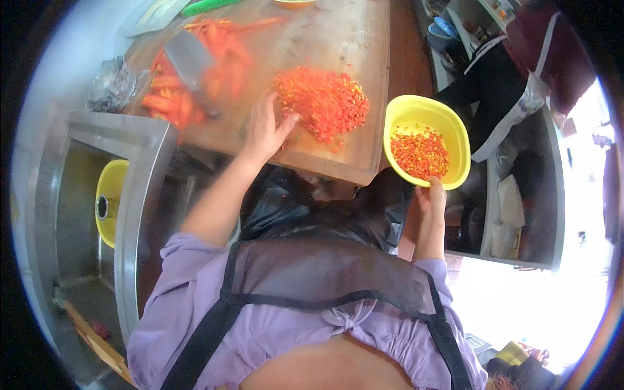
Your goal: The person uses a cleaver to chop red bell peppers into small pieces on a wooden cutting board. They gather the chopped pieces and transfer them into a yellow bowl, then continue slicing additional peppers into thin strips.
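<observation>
My right hand (431,196) grips the near rim of a yellow plastic bowl (459,141), which is tilted beside the table's right edge with chopped red peppers (419,153) inside. My left hand (269,127) is spread at the left side of a heap of chopped red peppers (324,105) on the wooden tabletop (341,29); whether its fingertips touch the pieces is hard to tell. Farther left, a cleaver (189,58) lies over whole red peppers (229,53), its dark handle pointing towards me.
At the left is a stainless steel sink (129,146) with another yellow container (112,214) in it. A crumpled clear plastic bag (112,85) sits near its corner. Another person (492,73) stands at the right, close to open shelves (524,234). A green object (207,6) lies at the far left.
</observation>
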Action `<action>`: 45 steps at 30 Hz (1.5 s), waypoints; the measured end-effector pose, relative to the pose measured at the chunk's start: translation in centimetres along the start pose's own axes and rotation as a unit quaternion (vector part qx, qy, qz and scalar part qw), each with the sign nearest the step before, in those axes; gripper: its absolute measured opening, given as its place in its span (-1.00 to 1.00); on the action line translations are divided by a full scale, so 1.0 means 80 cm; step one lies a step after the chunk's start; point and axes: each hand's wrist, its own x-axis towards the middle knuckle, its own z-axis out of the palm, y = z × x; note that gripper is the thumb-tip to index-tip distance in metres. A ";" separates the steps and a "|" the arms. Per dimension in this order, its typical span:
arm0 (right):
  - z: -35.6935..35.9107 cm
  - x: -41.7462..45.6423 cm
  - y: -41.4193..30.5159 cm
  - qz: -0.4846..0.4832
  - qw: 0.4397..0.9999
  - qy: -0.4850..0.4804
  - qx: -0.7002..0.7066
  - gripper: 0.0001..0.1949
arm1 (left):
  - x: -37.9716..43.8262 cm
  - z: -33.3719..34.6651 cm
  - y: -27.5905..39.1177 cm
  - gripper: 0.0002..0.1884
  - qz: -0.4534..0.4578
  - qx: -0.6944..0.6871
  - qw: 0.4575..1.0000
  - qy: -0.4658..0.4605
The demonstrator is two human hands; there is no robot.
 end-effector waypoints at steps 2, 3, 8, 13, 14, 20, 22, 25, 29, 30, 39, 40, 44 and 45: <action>0.002 -0.007 0.016 0.022 0.999 -0.032 -0.030 -0.69 | 0.002 -0.007 0.006 -0.18 0.003 0.009 0.999 -0.042; 0.004 -0.006 0.019 0.030 0.997 -0.051 -0.046 -0.69 | 0.005 -0.008 0.009 -0.09 0.024 0.014 0.998 -0.050; 0.000 0.017 0.070 0.111 0.973 -0.109 -0.173 -0.69 | -0.003 -0.008 0.016 0.34 0.079 0.064 0.981 -0.163; 0.007 0.015 0.078 0.136 0.968 -0.156 -0.142 -0.67 | 0.001 0.000 0.048 0.40 0.058 0.102 0.967 -0.228; 0.007 0.014 0.079 0.144 0.969 -0.165 -0.114 -0.64 | 0.006 0.006 0.054 0.40 0.054 0.097 0.966 -0.232; 0.006 0.017 0.086 0.146 0.970 -0.188 -0.052 -0.57 | 0.026 0.045 0.075 0.39 0.114 0.078 0.969 -0.203; 0.001 0.018 0.086 0.146 0.968 -0.195 -0.066 -0.57 | 0.032 0.052 0.091 0.34 0.136 0.071 0.967 -0.202; 0.004 0.009 0.082 0.147 0.973 -0.169 -0.063 -0.58 | 0.037 0.072 0.108 0.24 0.168 0.051 0.962 -0.211; 0.006 0.006 0.081 0.125 0.977 -0.156 -0.079 -0.63 | 0.040 0.102 0.125 0.09 0.204 0.022 0.954 -0.221; 0.006 0.006 0.079 0.126 0.976 -0.153 -0.085 -0.65 | 0.046 0.107 0.135 0.01 0.225 0.007 0.949 -0.220; 0.004 0.007 0.085 0.120 0.979 -0.154 -0.061 -0.65 | 0.058 0.174 0.188 -0.40 0.315 -0.061 0.921 -0.223; 0.000 0.011 0.089 0.118 0.978 -0.163 -0.059 -0.65 | 0.062 0.177 0.194 -0.44 0.338 -0.056 0.914 -0.220; 0.000 0.006 0.090 0.119 0.976 -0.169 -0.074 -0.66 | 0.076 0.195 0.189 -0.66 0.336 -0.094 0.915 -0.203; -0.004 0.010 0.093 0.121 0.975 -0.169 -0.084 -0.66 | 0.077 0.195 0.194 -0.70 0.257 -0.161 0.925 -0.231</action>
